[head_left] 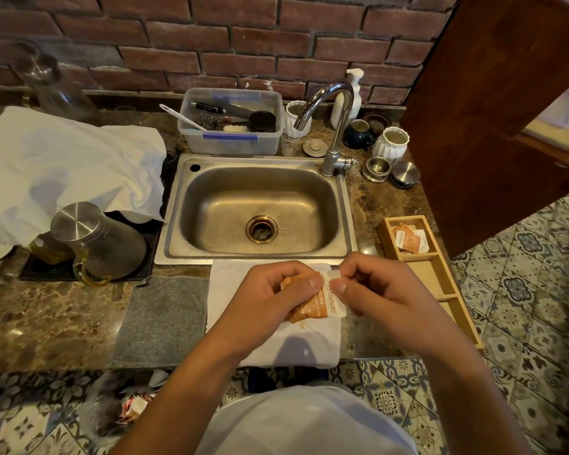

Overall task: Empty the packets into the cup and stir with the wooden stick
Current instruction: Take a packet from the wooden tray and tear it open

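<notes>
An orange and white packet (322, 303) is held between both hands above a folded white cloth (276, 343) at the counter's front edge. My left hand (270, 297) grips the packet's left side with thumb and fingers. My right hand (375, 287) pinches its white top corner. More packets (408, 239) lie in the far compartment of a wooden tray (440, 284) to the right. A thin wooden piece pokes out just below the packet; what it is I cannot tell. I see no cup under the hands.
A steel sink (260, 208) with a tap (335, 126) lies behind the hands. A grey mat (165, 320) sits left of the cloth, an upturned steel jug (96, 241) further left. Cups and small steel bowls (391, 169) stand beside the tap. A wooden door (490, 110) stands at right.
</notes>
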Available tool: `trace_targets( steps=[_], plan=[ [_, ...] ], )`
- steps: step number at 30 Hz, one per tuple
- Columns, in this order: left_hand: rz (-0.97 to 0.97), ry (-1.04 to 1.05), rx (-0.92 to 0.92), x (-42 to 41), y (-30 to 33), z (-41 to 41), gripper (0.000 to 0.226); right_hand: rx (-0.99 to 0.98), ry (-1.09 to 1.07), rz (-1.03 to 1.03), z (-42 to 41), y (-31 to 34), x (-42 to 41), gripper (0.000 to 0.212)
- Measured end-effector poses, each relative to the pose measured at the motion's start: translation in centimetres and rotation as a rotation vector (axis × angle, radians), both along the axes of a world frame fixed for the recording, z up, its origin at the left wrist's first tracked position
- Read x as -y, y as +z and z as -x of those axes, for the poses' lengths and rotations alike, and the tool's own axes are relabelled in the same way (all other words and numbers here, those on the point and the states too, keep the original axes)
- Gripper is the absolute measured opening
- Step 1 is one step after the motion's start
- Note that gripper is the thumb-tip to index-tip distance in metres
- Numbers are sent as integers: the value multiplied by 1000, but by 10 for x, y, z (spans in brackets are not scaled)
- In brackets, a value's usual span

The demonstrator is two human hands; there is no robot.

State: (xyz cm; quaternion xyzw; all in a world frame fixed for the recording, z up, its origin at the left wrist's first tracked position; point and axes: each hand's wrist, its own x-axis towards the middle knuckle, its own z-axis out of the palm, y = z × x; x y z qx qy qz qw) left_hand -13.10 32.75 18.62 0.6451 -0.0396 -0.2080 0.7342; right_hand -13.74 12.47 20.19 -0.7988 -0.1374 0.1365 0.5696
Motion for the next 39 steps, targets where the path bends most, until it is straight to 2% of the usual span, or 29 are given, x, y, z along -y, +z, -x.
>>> trace_targets(
  steps=[5,11,16,19,22,26,32,36,39],
  plan=[
    [-21,-19,7,-3,-1,-1,15,-21,39,14,1,-2,0,22],
    [-68,-22,-3,-5,-5,-1,19,-2,67,81,-2,-7,-4,27],
    [-7,12,-67,-5,-6,-3,16,108,58,106,-4,-9,-10,27],
    [46,46,-130,-5,-10,-3,22,196,41,130,-5,-11,-14,25],
    [73,86,-179,-3,-13,-3,22,318,-6,208,-5,-16,-18,23],
    [200,119,-282,0,-14,-5,18,478,-49,334,-3,-22,-22,20],
    [264,100,-273,1,-13,-5,17,313,-105,230,1,-18,-24,22],
    [303,78,-245,-1,-14,-6,18,350,-142,251,1,-16,-23,21],
    [249,56,-206,-1,-14,-5,17,360,-132,236,0,-17,-23,21]
  ],
)
